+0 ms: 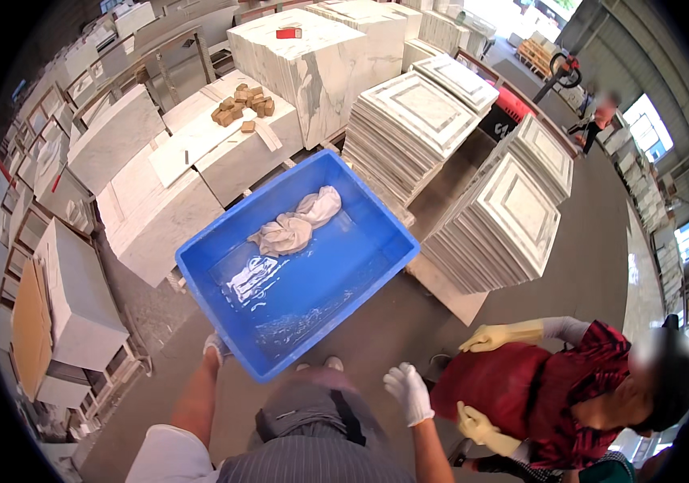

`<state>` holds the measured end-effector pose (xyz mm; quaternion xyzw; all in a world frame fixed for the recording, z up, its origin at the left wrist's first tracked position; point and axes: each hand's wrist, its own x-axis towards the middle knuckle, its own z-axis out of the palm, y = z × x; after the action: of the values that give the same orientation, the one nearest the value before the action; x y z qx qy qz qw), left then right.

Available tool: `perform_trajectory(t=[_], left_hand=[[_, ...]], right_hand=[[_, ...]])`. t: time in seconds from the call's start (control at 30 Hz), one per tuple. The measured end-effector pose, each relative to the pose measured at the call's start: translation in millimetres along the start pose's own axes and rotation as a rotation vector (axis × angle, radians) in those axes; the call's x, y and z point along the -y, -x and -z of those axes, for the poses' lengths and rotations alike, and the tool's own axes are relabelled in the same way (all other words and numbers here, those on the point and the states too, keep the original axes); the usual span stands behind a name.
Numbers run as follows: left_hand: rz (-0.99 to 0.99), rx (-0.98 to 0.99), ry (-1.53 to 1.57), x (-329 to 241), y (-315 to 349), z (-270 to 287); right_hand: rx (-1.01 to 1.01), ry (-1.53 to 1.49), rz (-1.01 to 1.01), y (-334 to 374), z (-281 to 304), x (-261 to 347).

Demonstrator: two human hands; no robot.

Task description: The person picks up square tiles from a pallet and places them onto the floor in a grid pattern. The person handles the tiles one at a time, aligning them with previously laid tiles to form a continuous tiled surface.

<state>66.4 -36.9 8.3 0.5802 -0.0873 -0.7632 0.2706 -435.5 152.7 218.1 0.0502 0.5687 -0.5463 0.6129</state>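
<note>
A big blue plastic tub (324, 322) stands in front of me, with shallow water in its bottom. A twisted, wet, pale cloth (284, 233) lies in it toward the far side. My left hand (214, 346), in a white glove, is low at the tub's near left side, by the outer wall. Its fingers are mostly hidden, so I cannot tell whether it grips the tub. My right hand (410, 393), also white-gloved, hangs to the right of the tub, away from it. Its fingers are loosely bent and apart, with nothing in them.
Close on my right stands a co-worker in a red apron (489, 378) and yellow gloves. Stacks of framed marble panels (505, 221) rest on pallets beyond the tub. Marble blocks (240, 165) stand at the far left, with small brown blocks (240, 105) on one.
</note>
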Motion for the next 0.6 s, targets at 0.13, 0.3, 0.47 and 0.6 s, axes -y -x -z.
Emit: perform_trajectory(t=[0.13, 0.3, 0.47, 0.6], left_hand=[[-0.028, -0.058, -0.098, -20.4, 26.4, -1.1], [-0.31, -0.016, 0.009, 4.1, 11.6, 13.9], [-0.131, 0.007, 0.345, -19.4, -1.6, 5.3], [-0.14, 0.064, 0.267, -39.3, -15.5, 45.0]], right_hand=[[0.182, 0.027, 0.042, 12.1, -73.0, -2.2], [0.243, 0.338, 0.058, 24.5, -170.5, -1.2], [0.177, 0.295, 0.213, 25.5, -249.5, -39.4], [0.038, 0.334, 0.387, 16.5, -288.8, -77.2]])
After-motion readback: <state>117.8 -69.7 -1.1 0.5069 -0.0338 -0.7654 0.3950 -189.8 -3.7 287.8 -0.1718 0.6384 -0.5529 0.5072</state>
